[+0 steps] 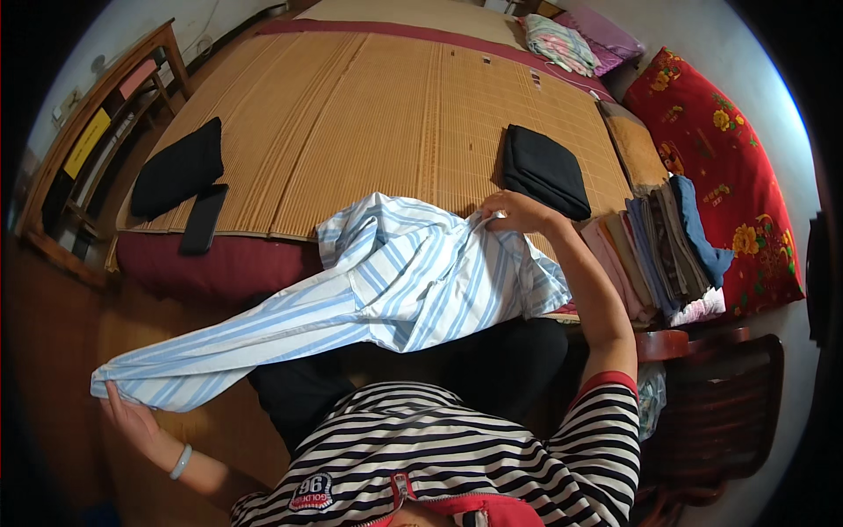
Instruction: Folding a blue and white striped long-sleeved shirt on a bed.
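A blue-and-white striped cloth garment (395, 290) stretches slantwise in front of me, partly over the edge of a bed covered with a bamboo mat (369, 132). At the lower left my left hand (132, 415), with a bangle on the wrist, grips one narrow end of it. My right hand (520, 212) pinches the garment's bunched upper part near the mat's front edge. Just beyond the right hand lies a folded black cloth (543, 171). Another folded black cloth (181, 168) is on the mat at the left, touching a dark flat phone-like object (204, 219).
Folded clothes (658, 244) stand in a row at the bed's right, beside a red floral cushion (724, 191). A dark wooden chair (718, 408) is at the lower right. A wooden frame (39, 178) stands left of the bed. Pillows (560, 43) lie at the far right.
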`<state>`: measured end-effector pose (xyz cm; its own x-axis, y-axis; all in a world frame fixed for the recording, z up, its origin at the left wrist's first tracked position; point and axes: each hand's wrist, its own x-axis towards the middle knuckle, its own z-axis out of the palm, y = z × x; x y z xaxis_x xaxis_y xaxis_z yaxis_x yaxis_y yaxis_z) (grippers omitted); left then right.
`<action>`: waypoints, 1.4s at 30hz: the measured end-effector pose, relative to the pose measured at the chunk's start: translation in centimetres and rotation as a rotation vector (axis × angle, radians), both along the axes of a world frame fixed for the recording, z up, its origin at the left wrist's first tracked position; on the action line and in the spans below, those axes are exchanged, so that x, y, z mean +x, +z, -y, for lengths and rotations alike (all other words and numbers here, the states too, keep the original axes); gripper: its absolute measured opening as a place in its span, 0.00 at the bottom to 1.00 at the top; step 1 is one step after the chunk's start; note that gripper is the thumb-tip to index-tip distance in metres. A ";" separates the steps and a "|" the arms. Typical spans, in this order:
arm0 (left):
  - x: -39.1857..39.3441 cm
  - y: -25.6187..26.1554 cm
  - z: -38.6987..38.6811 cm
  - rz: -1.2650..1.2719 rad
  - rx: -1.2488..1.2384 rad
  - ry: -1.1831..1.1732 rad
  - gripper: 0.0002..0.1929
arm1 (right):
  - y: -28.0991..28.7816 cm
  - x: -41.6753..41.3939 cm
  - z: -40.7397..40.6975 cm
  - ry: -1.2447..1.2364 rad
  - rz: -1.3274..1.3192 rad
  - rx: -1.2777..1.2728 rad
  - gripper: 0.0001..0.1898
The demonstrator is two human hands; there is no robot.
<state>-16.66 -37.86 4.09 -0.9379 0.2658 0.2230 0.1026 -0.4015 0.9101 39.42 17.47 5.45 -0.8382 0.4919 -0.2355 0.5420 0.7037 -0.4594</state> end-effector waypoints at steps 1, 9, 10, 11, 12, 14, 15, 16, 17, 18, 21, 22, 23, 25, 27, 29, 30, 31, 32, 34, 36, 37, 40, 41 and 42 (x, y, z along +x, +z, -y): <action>-0.4 0.2 -0.3 0.013 0.000 0.014 0.18 | 0.0 0.1 0.1 0.015 0.007 -0.009 0.11; -8.8 6.3 -5.7 -0.128 -0.045 -0.088 0.21 | 6.7 6.4 0.9 -0.259 -0.354 0.391 0.10; -10.1 7.8 -6.7 -0.164 -0.046 -0.095 0.21 | 8.2 7.4 1.4 -0.327 -0.421 0.321 0.10; -11.3 9.3 -7.8 -0.206 -0.043 -0.149 0.21 | 9.6 8.5 2.0 -0.394 -0.496 0.252 0.09; -12.2 10.8 -9.0 -0.210 -0.031 -0.195 0.20 | 10.8 9.4 2.4 -0.437 -0.531 0.232 0.08; -13.7 13.8 -11.4 -0.310 -0.053 -0.219 0.20 | 12.7 11.3 3.3 -0.483 -0.627 0.209 0.07; -14.1 15.1 -12.6 -0.361 -0.074 -0.229 0.20 | 13.1 12.0 3.8 -0.481 -0.629 0.223 0.07; -14.6 16.3 -13.7 -0.370 -0.062 -0.236 0.20 | 13.4 12.6 4.3 -0.507 -0.802 0.083 0.07; -14.9 17.4 -14.7 -0.409 -0.069 -0.234 0.20 | 13.5 13.2 4.8 -0.526 -0.972 -0.061 0.07; -15.2 18.2 -15.7 -0.478 -0.068 -0.261 0.19 | 13.6 13.8 5.4 -0.531 -0.981 -0.061 0.07; -16.5 20.8 -18.0 -0.606 -0.161 -0.197 0.19 | 13.7 14.8 6.8 -0.539 -1.022 -0.066 0.06; -16.9 21.4 -18.6 -0.623 -0.164 -0.189 0.18 | 14.0 15.0 7.3 -0.474 -1.080 -0.126 0.05; -17.5 22.1 -19.1 -0.628 -0.161 -0.182 0.18 | 14.2 14.9 7.7 -0.467 -1.075 -0.113 0.05; -18.0 24.1 -19.8 -0.585 -0.154 -0.238 0.18 | 14.7 14.8 8.4 -0.548 -1.024 -0.034 0.04; -18.0 26.0 -20.6 -0.664 -0.187 -0.201 0.18 | 15.6 14.9 9.0 -0.455 -1.315 -0.139 0.06; -17.2 26.5 -21.8 -0.847 -0.373 -0.139 0.19 | 15.5 14.1 9.0 -0.632 -1.301 -0.009 0.08; -16.7 26.7 -22.7 -0.929 -0.422 -0.206 0.19 | 15.5 13.5 8.4 -0.624 -0.689 0.207 0.09; -16.3 27.5 -23.3 -0.931 -0.428 -0.157 0.19 | 16.1 13.7 8.1 -0.455 -0.216 0.461 0.09; -15.8 28.4 -23.8 -0.961 -0.378 -0.088 0.20 | 16.2 13.7 7.8 -0.513 -0.567 0.389 0.08; -15.0 29.3 -24.1 -1.031 -0.423 0.065 0.20 | 17.1 14.4 7.1 -0.450 -1.206 -0.087 0.08; -14.3 29.3 -24.8 -0.999 -0.417 -0.031 0.20 | 17.2 14.6 6.0 -0.553 -0.825 0.184 0.06; -14.1 29.6 -25.2 -0.966 -0.360 -0.115 0.20 | 17.1 14.8 5.7 -0.585 -0.516 0.328 0.06; -13.7 29.7 -25.5 -0.983 -0.363 -0.047 0.19 | 16.3 15.7 5.1 -0.584 -0.809 0.224 0.06; -13.7 29.4 -25.3 -0.939 -0.345 -0.071 0.19 | 15.7 15.9 5.0 -0.604 -1.058 0.086 0.06; -13.7 29.3 -25.3 -0.886 -0.323 -0.141 0.19 | 15.3 16.0 4.7 -0.617 -1.053 0.069 0.06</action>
